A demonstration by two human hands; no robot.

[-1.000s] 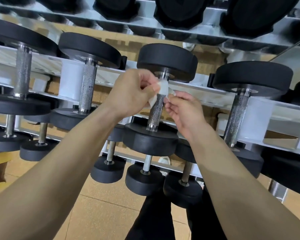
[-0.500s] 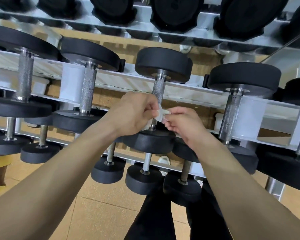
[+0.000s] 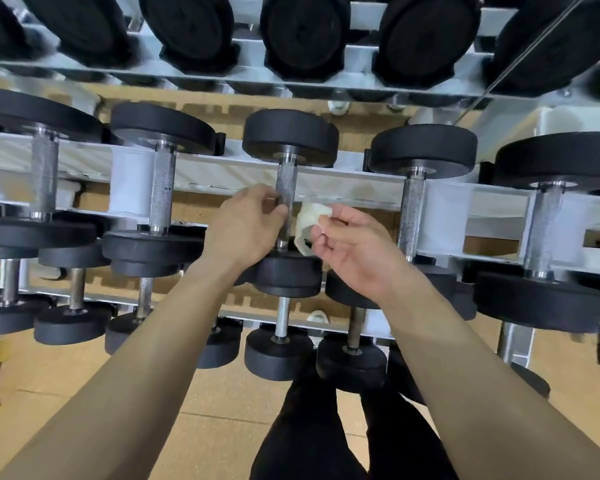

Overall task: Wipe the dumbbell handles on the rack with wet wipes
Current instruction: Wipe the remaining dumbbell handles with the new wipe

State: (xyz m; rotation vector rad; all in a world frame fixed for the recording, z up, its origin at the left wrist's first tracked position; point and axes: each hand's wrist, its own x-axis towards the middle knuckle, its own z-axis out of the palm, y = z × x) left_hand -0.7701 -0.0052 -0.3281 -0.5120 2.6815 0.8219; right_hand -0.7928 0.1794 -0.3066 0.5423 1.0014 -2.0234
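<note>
- At 9 o'clock of the view: black dumbbell [image 3: 163, 133] with a knurled steel grip, lying across the white rack [image 3: 201, 168].
- Just left of centre: left hand [image 3: 246, 223], fingers curled, tips against the 9 o'clock side of the handle [image 3: 287, 178]; cannot tell whether pinching it or only touching it.
- At centre: middle dumbbell [image 3: 290, 136] on the rack's middle tier, handle running from 12 to 6 o'clock.
- At 3 o'clock of that handle, just beside it: wet wipe [image 3: 307, 223], white, crumpled, tail hanging toward 6 o'clock.
- Right of the wipe: right hand [image 3: 354, 251], palm turned up, pinching the wipe between thumb and fingertips.
- Toward 3 o'clock: next dumbbell [image 3: 423, 150], well apart from both hands.
- At 6 o'clock: legs in black trousers [image 3: 305, 427] over a tan floor [image 3: 222, 393].
</note>
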